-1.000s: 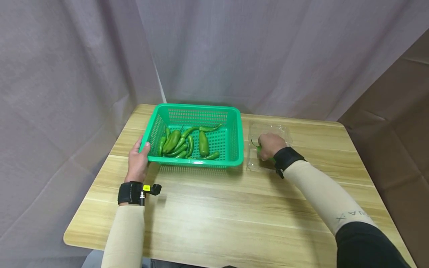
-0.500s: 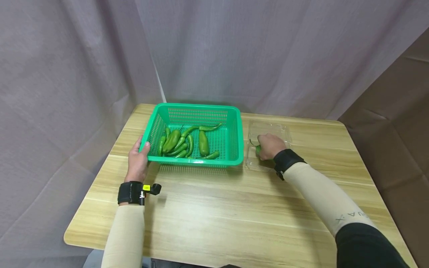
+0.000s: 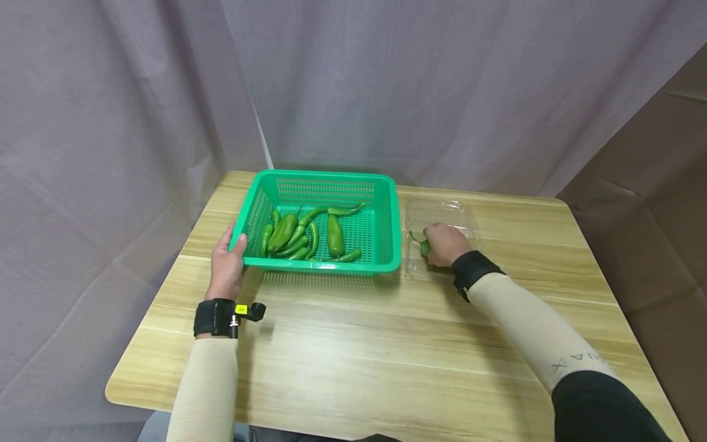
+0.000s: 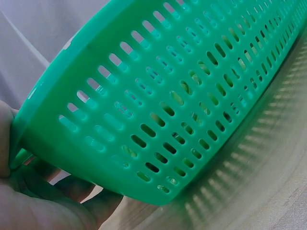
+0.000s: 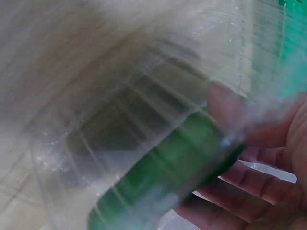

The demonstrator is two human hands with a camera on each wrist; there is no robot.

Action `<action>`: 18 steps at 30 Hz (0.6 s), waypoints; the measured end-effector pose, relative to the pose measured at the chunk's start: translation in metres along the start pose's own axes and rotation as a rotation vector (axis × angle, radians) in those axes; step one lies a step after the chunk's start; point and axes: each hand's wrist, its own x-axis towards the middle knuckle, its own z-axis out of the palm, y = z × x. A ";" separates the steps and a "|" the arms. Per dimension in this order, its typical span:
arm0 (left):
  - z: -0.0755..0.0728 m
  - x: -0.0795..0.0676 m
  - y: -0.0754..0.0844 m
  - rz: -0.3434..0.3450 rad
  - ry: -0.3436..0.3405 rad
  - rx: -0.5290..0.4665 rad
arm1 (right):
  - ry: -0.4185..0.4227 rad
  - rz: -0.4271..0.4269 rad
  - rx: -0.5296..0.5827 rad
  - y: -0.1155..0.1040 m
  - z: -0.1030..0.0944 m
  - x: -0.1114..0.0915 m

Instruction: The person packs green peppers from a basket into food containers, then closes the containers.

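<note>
My left hand grips the near-left corner of a green plastic basket, thumb over the rim and fingers beneath it, as the left wrist view also shows. Several green peppers lie inside the basket, some slim and curved, some broad. My right hand holds a green pepper by its body, its curved stem pointing left. Under that hand lies a clear plastic box, lid raised or spread at the back. In the right wrist view the pepper shows through the box's transparent ribbed wall, between thumb and fingers.
A wooden table carries everything. The box stands just right of the basket with a narrow gap between. Grey curtains hang behind the table and at its left; a brown cloth hangs at the right.
My right hand and the pepper have shifted slightly left, and the clear box has slid a little left and away from me. The left hand and basket have hardly moved.
</note>
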 end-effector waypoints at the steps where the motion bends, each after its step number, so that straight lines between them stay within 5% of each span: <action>1: 0.000 0.000 0.000 0.001 -0.002 -0.002 | 0.005 -0.004 -0.005 0.000 0.001 0.000; 18: 0.001 0.000 0.000 0.000 0.001 0.012 | 0.058 0.007 -0.041 0.000 0.010 -0.003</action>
